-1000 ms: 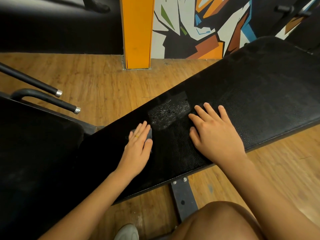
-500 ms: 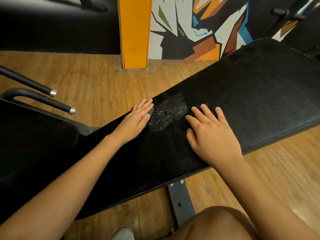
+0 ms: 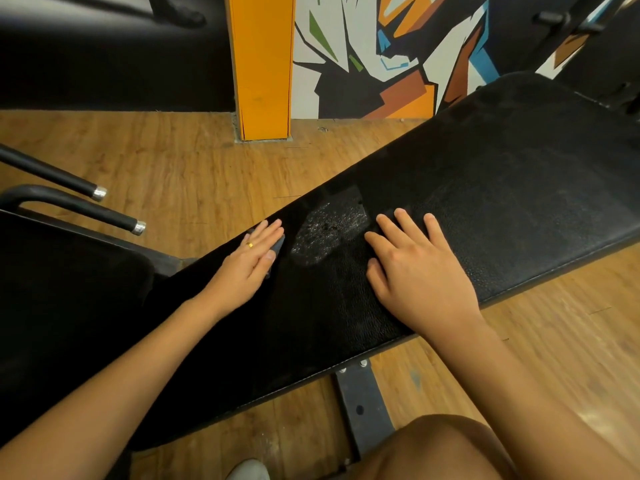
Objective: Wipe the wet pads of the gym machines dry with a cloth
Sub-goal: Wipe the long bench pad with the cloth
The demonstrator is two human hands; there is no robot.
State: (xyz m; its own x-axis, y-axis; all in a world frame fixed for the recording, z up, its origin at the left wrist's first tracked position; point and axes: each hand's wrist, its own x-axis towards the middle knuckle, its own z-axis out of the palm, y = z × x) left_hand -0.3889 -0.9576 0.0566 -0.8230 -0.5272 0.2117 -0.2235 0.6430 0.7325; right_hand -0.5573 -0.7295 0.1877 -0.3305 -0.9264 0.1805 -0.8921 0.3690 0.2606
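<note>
A long black bench pad (image 3: pixel 485 209) runs from lower left to upper right. A shiny wet patch (image 3: pixel 329 233) lies near its far edge, between my hands. My left hand (image 3: pixel 247 261) lies flat with straight fingers on a small dark grey cloth (image 3: pixel 278 244), pressing it to the pad just left of the wet patch; only an edge of the cloth shows past my fingers. My right hand (image 3: pixel 415 271) rests flat on the pad, fingers spread, right of the patch.
A second black pad (image 3: pixel 62 306) fills the left side, with two black bars (image 3: pixel 83 206) ending in metal caps above it. An orange pillar (image 3: pixel 261 64) and a painted wall stand behind on the wooden floor. The bench's metal leg (image 3: pixel 360 407) and my knee (image 3: pixel 443 452) are below.
My left hand has slid the cloth across the pad from the near side to the far edge, beside the wet patch. My right hand has stayed in place.
</note>
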